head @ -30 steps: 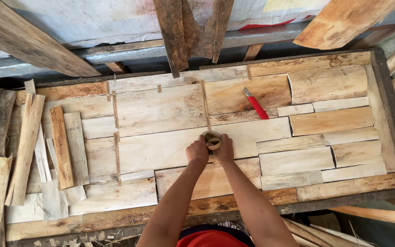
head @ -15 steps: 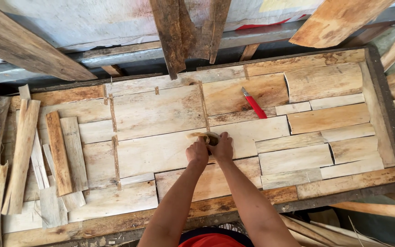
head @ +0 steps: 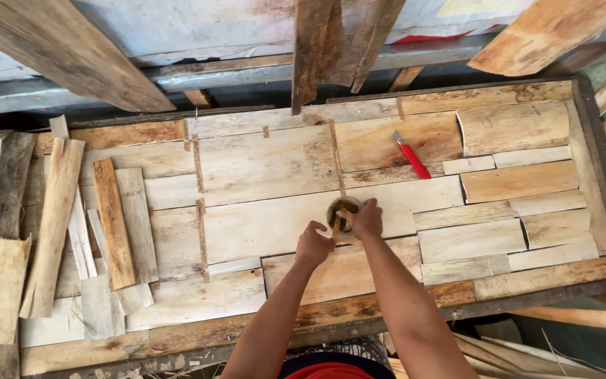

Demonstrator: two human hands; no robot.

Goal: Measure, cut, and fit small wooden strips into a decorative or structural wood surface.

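We're looking straight down at a framed wooden panel (head: 387, 210) laid flat on the table, pieced together from flat offcuts. Both hands meet mid-panel on a small round roll (head: 344, 208), brownish with a hole in the middle; it looks like tape, but it's too small to be sure.

Right hand (head: 367, 219) is closed around the roll's right side, holding it. Left hand (head: 314, 245) is curled just left of it, fingertips pinching something at the roll's edge; we can't tell what.

Risks, as we judge them:
- The pieces sit loose with visible gaps, so any push through the roll could shift a board and open a seam.
- The red-handled tool (head: 412, 157) lies free just up and right of the hands; an elbow or sleeve could knock it.
- Rough planks (head: 331, 42) hang over the far edge, easy to bump if we lean in.

Materials: pale raw wood, mostly rectangular slabs with a few curved cuts, matte and splintery. The frame rails are darker. Loose slats (head: 110, 224) are piled at the left end, long and narrow, some weathered grey.
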